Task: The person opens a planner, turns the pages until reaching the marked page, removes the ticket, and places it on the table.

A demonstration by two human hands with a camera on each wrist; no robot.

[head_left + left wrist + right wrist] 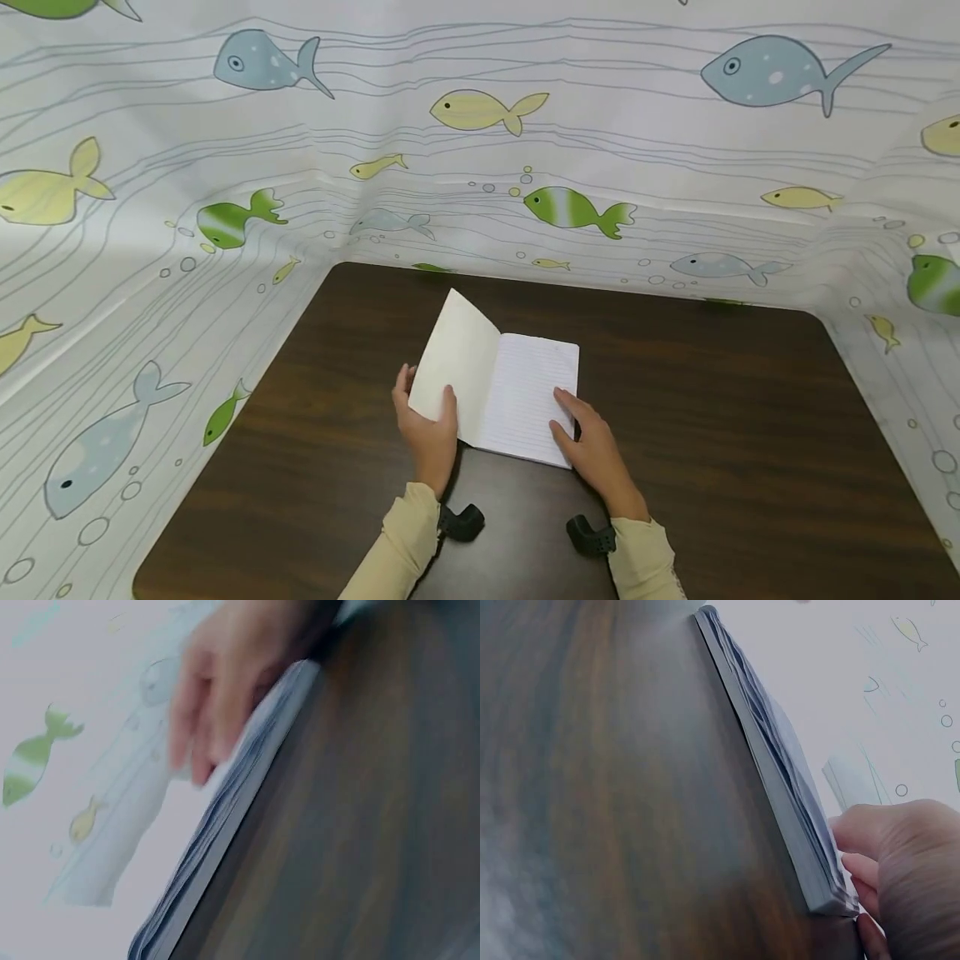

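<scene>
An open lined notebook (528, 396) lies on the dark wooden table. Its pale front cover (461, 354) stands tilted up on the left. My left hand (429, 429) holds this cover, thumb on the inner face and fingers behind it. At the notebook's right edge, my right hand (596, 450) grips the side, thumb and a fingertip on the lined page. Close up in the right wrist view, the right hand (911, 855) is beside the corner of the page stack (780, 772); some fingers are partly hidden. The left wrist view shows the right hand (225, 697) blurred across the pages.
The brown table top (750, 433) extends to both sides of the notebook. White sheeting (660, 150) printed with fish rises around the table's back and sides. Black wrist cameras (462, 523) sit by the cream sleeves (397, 542).
</scene>
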